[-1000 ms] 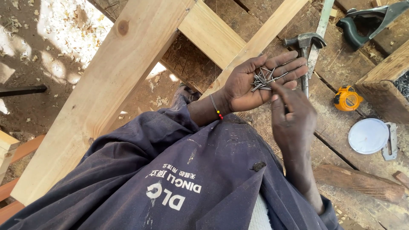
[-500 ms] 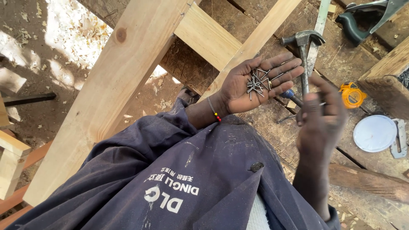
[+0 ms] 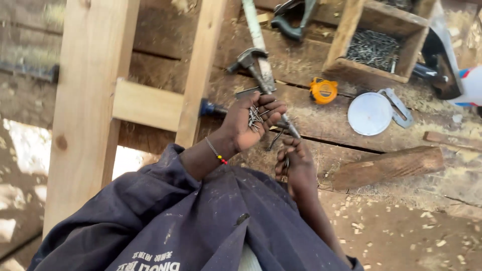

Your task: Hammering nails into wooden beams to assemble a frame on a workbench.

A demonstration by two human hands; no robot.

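Compared with half a second ago, my view has swung right and tipped down, so the wooden box of nails (image 3: 374,47) at the far right now shows, and the timber frame (image 3: 93,105) has slid to the left. My left hand (image 3: 251,123) has turned from a flat open palm to a cupped one, fingers curled loosely around the bunch of nails (image 3: 255,116) that sits in it, just beyond the cuff with the beaded bracelet (image 3: 217,153). My right hand (image 3: 295,163) has dropped from beside the left to just near of it, fingers bent inward; something thin and metallic shows between them, but I cannot tell whether it pinches a nail or is only clenched

The hammer (image 3: 261,73) lies on the bench just far of the left hand, its handle running under the fingers. Right of it sit a small yellow round tape measure (image 3: 324,90) and a flat white round lid (image 3: 370,114). The white print on my dark jacket (image 3: 201,221) is cut off at the near edge. A red, white and blue package (image 3: 469,85) at the right edge is mostly out of frame
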